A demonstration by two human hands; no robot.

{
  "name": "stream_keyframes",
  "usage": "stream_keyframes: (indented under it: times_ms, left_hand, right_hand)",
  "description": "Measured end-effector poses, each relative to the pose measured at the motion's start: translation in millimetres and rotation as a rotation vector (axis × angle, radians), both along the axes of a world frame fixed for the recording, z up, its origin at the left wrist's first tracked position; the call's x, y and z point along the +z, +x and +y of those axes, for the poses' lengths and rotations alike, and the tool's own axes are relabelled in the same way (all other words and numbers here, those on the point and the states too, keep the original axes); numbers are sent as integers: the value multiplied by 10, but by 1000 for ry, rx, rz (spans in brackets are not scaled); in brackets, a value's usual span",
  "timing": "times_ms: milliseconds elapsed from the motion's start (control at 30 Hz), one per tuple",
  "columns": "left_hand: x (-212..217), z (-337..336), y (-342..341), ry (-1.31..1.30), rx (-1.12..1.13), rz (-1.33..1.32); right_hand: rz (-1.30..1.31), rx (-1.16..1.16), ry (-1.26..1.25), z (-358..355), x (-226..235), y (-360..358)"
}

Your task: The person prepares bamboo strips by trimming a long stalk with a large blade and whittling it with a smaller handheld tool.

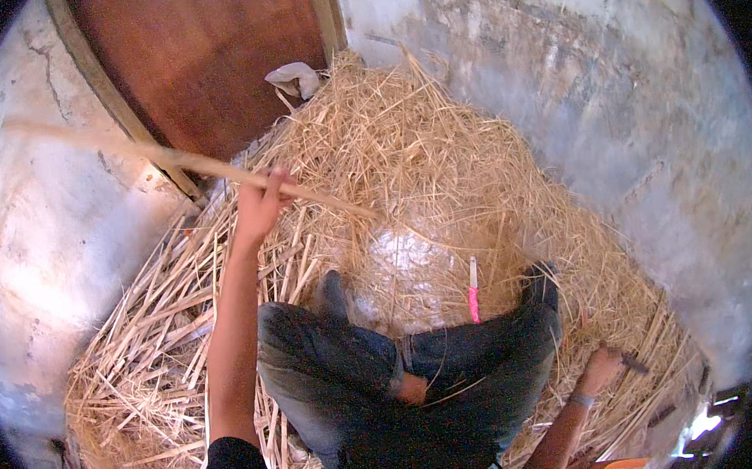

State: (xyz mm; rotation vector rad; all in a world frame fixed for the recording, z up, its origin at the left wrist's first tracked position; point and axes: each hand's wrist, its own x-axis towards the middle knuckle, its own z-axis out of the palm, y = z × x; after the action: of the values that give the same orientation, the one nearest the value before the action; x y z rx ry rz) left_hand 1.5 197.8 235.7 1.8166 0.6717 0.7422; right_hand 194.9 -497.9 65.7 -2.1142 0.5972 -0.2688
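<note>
My left hand is raised in front of me and grips a long pale stalk that slants up to the left, blurred by motion. My right hand rests low on the straw at the right, next to a small dark object; whether it holds it I cannot tell. A knife with a pink handle lies on the straw between my knees. My legs in dark jeans are folded on the ground.
A thick heap of dry straw fills the corner. A brown wooden door stands at the back left, and grey plaster walls close in on both sides. A white plastic scrap lies by the door.
</note>
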Motion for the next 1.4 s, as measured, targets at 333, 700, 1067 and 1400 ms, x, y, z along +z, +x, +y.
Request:
stream_keyframes:
  times_ms: [333, 700, 1067, 1400]
  left_hand:
    - [-782, -1393, -1007, -99, 199, -204]
    - [-951, -2578, -1709, -1317, -281, -80]
    - [-615, -2434, -1960, 722, 289, 562]
    - [-1075, -2842, -3206, 128, 18, 809]
  right_hand:
    - [-270, 885, -52, 2390, -325, -190]
    - [-176, 895, -694, 3004, -1568, -196]
    - [-313, 929, -599, 3019, -1289, -232]
    - [-488, 717, 110, 2845, -617, -499]
